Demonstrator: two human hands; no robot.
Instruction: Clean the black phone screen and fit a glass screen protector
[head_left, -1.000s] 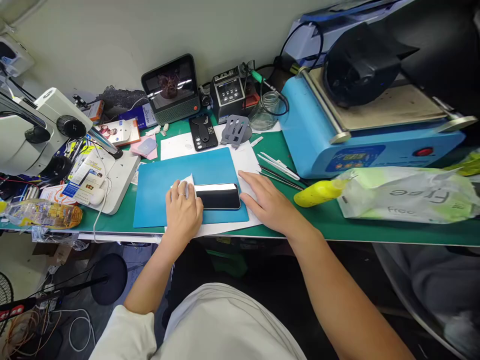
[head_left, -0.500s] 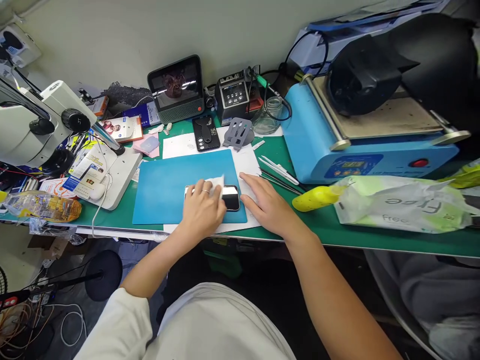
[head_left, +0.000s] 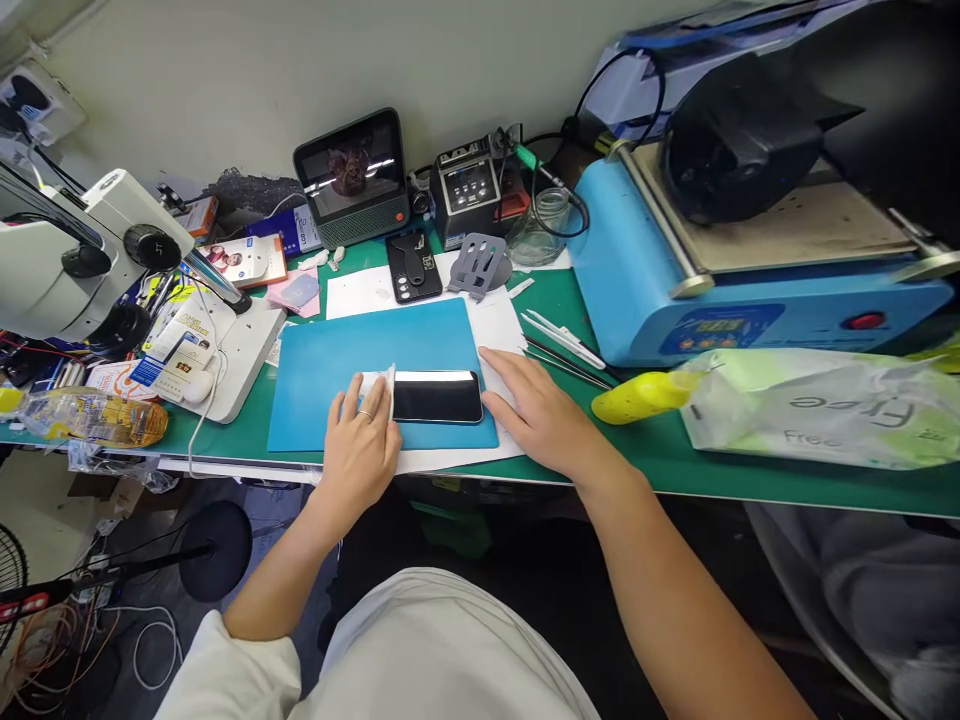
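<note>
Near the front edge of the desk [head_left: 750, 478], toward the right front corner of the blue mat [head_left: 375, 330], your phone [head_left: 437, 400] lies flat, glossy dark side up. Your left hand [head_left: 361, 435] covers its left end, fingers bent and close together, keeping a white wipe [head_left: 391, 383] under them. Your right hand [head_left: 544, 415] is loosely spread over the mat's right edge, thumb parted from the fingers; its thumb tip is at the phone's right end, though whether they touch cannot be told.

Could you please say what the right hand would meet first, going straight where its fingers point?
The right hand would probably meet the blue mat first, though depth there is unclear.
</note>
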